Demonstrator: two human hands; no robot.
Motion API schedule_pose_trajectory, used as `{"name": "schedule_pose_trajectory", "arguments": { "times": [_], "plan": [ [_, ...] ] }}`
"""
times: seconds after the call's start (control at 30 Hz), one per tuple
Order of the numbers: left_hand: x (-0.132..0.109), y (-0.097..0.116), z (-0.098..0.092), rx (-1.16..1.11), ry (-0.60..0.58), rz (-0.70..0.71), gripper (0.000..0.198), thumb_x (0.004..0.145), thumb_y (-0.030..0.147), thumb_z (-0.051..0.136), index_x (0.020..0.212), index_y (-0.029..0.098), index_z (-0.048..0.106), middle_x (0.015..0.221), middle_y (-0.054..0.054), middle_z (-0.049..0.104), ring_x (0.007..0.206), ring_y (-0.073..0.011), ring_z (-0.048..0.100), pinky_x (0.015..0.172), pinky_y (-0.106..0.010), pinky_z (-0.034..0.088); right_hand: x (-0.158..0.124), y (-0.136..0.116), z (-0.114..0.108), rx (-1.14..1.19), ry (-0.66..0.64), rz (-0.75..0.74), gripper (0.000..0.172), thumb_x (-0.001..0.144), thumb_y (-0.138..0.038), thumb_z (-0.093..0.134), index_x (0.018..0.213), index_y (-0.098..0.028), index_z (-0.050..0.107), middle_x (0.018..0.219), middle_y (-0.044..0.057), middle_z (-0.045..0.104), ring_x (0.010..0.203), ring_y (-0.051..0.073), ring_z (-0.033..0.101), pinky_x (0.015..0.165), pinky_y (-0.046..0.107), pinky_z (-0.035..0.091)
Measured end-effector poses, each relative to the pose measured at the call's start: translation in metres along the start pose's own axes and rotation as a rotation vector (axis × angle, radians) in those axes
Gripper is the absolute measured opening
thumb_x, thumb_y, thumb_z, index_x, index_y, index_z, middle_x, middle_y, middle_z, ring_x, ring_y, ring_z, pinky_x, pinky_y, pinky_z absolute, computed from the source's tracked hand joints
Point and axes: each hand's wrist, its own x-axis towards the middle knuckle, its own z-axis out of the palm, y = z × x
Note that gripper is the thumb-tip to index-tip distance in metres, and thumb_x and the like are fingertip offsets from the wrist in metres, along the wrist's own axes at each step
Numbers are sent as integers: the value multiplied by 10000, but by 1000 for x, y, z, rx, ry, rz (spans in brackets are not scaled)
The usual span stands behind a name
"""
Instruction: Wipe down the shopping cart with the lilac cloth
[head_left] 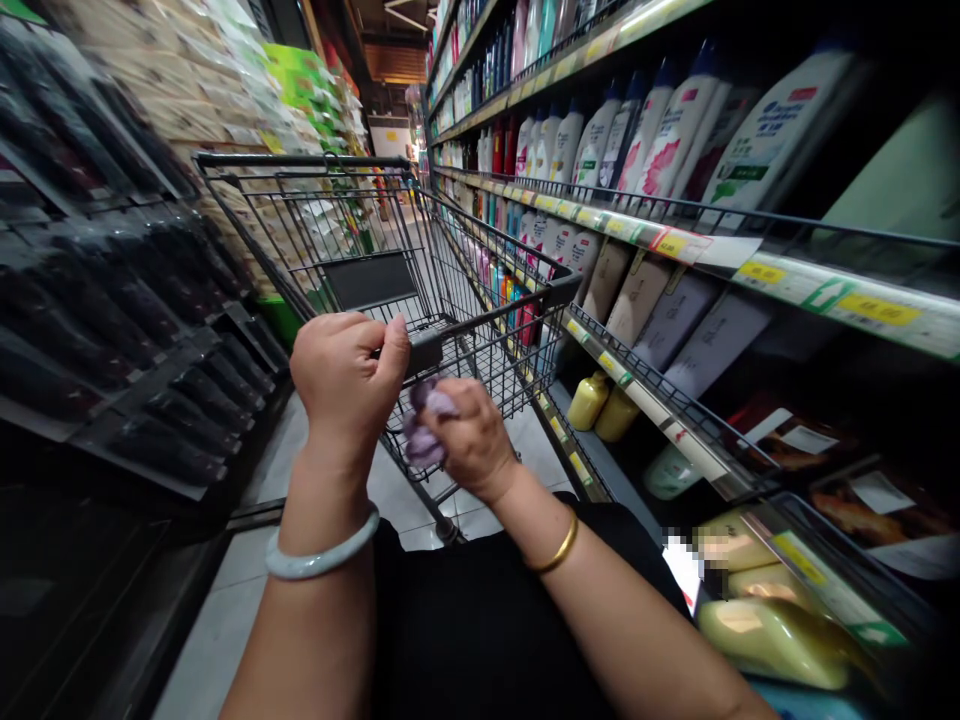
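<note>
My left hand (346, 375) is closed in a fist round the near handle bar of a black wire shopping cart (360, 240), thumb up. A pale green bangle sits on that wrist. Just to its right and a little lower, my right hand (469, 435) is closed on a crumpled pale purple cloth or wrapper (424, 425), held close to the cart's handle. A gold bangle is on that wrist. The cart's basket stretches away from me down the aisle, and I see nothing in it.
Shelves on the right (750, 260) carry white shampoo bottles above, boxed goods and yellow bottles (589, 400) lower down. On the left a rack (112, 330) holds dark packets, with stacked packs behind. The tiled aisle floor (225, 620) runs ahead.
</note>
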Motion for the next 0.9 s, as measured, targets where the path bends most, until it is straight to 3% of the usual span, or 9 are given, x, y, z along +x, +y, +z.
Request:
{"name": "schedule_pose_trajectory", "arguments": {
  "times": [0.1, 0.2, 0.37, 0.43, 0.5, 0.6, 0.67, 0.8, 0.9],
  "plan": [
    [0, 1, -1, -3, 4, 19, 530, 1055, 426, 516, 571, 233, 422, 575, -8, 421, 607, -183, 415, 659, -389, 271, 1, 40, -8, -27, 213, 290, 225, 878, -160, 666, 1064, -270, 727, 1252, 88, 582, 1119, 251, 611, 997, 466, 620],
    [-1, 3, 0, -5, 20, 26, 533, 1053, 412, 509, 562, 234, 401, 564, -4, 394, 595, -181, 397, 654, -392, 261, 3, 44, -13, -41, 342, 459, 229, 866, -160, 632, 1065, -263, 682, 1200, 93, 556, 1050, 242, 618, 951, 476, 636],
    [-2, 1, 1, 10, 39, -2, 543, 1054, 409, 509, 551, 237, 402, 554, 0, 380, 586, -176, 394, 649, -390, 265, 1, -13, -2, 23, 103, 7, 177, 941, -217, 658, 1087, -265, 745, 1263, 117, 610, 1137, 255, 607, 997, 420, 618],
    [-2, -1, 1, 14, 42, -8, 538, 1050, 409, 519, 553, 235, 406, 563, -3, 401, 597, -175, 402, 653, -386, 275, 0, -13, 0, 12, 64, -98, 164, 962, -207, 653, 1065, -277, 759, 1274, 102, 626, 1139, 245, 605, 1007, 415, 611],
    [-2, -1, 1, 12, 40, -4, 533, 1051, 413, 520, 559, 233, 421, 573, -8, 429, 609, -175, 416, 660, -384, 284, 0, 8, -4, 11, 100, 12, 187, 927, -192, 677, 1076, -283, 745, 1260, 88, 614, 1147, 250, 612, 1008, 447, 615],
    [-1, 0, 1, 3, 31, 6, 535, 1054, 416, 513, 561, 231, 418, 576, -8, 429, 612, -176, 416, 667, -387, 285, 2, 44, -15, 16, 270, 374, 225, 859, -157, 658, 1056, -260, 694, 1201, 84, 570, 1089, 246, 628, 993, 494, 622],
    [-1, 1, 2, 3, 24, -5, 536, 1053, 413, 513, 561, 231, 409, 572, -8, 414, 613, -178, 408, 671, -390, 280, 2, 47, -19, 10, 325, 471, 212, 845, -146, 637, 1026, -248, 679, 1170, 87, 557, 1042, 235, 628, 976, 479, 624],
    [-2, -1, 3, 8, 29, -38, 534, 1052, 412, 528, 564, 233, 408, 574, -12, 418, 623, -185, 408, 682, -393, 273, -1, 3, -10, 30, 105, 157, 224, 885, -198, 674, 1088, -259, 748, 1262, 115, 594, 1151, 259, 606, 1021, 429, 602],
    [-2, -2, 4, 2, 43, -33, 544, 1049, 403, 539, 553, 236, 388, 564, -5, 394, 602, -182, 392, 676, -395, 264, -6, -14, -2, -1, 46, -86, 182, 954, -218, 653, 1063, -272, 788, 1302, 105, 627, 1154, 249, 592, 1028, 395, 584]
  ]
}}
